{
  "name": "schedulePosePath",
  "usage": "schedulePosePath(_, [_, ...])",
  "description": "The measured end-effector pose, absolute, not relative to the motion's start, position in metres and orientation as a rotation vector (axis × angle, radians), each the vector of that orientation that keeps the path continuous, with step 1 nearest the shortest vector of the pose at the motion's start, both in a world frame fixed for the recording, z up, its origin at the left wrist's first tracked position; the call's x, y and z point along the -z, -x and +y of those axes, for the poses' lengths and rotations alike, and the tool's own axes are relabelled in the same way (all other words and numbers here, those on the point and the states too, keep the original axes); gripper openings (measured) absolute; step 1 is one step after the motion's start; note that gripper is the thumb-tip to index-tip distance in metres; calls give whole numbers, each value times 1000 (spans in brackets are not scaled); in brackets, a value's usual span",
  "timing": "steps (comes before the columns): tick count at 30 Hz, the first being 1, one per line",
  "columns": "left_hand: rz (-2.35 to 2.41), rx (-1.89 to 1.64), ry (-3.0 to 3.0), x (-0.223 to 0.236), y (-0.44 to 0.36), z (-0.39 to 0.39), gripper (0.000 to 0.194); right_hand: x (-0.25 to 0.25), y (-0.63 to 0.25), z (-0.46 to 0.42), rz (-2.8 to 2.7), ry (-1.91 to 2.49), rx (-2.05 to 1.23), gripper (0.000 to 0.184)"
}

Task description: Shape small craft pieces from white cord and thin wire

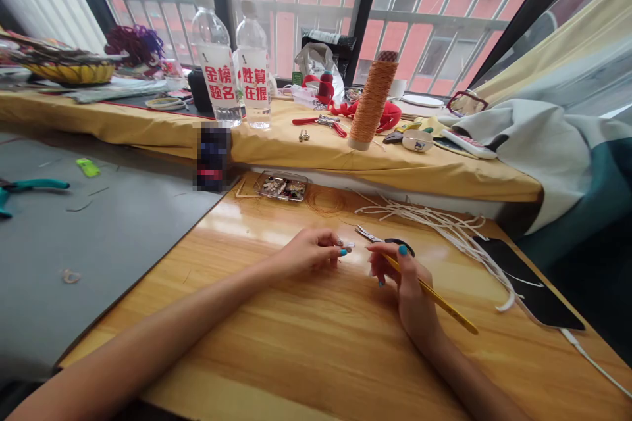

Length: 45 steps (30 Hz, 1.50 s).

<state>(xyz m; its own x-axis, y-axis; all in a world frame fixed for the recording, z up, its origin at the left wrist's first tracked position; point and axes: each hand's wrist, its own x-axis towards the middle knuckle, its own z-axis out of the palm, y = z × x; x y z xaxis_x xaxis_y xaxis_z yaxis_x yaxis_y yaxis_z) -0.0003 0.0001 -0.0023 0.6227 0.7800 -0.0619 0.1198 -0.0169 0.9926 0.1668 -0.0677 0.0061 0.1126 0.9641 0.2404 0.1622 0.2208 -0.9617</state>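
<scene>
My left hand [310, 251] rests on the wooden table [276, 342], its fingers pinched on a small pale piece [345, 245] that I cannot name. My right hand [402, 283] is just to its right, fingers wrapped round a thin yellow stick [439, 299] that slants down to the right. Behind the right hand lies a pair of small black-handled scissors [380, 240], its tips pointing left.
A clear tray of small parts [281, 185] and white cords [444, 223] lie further back; a dark phone [530, 283] lies to the right. Beyond, a yellow-covered ledge [316, 151] carries two water bottles [234, 69], an orange thread cone [372, 99] and red pliers [320, 122]. A grey mat [99, 223] is left.
</scene>
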Motion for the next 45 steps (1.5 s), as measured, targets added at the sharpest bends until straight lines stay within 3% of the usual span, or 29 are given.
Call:
schedulePosePath(7, [786, -596, -1539, -1, 0, -2, 29, -10, -165, -71, -1360, 1168, -934, 17])
schedulePosePath(45, [767, -605, -1592, 3, 1, -2, 27, -7, -150, -78, -1568, 1481, -595, 16])
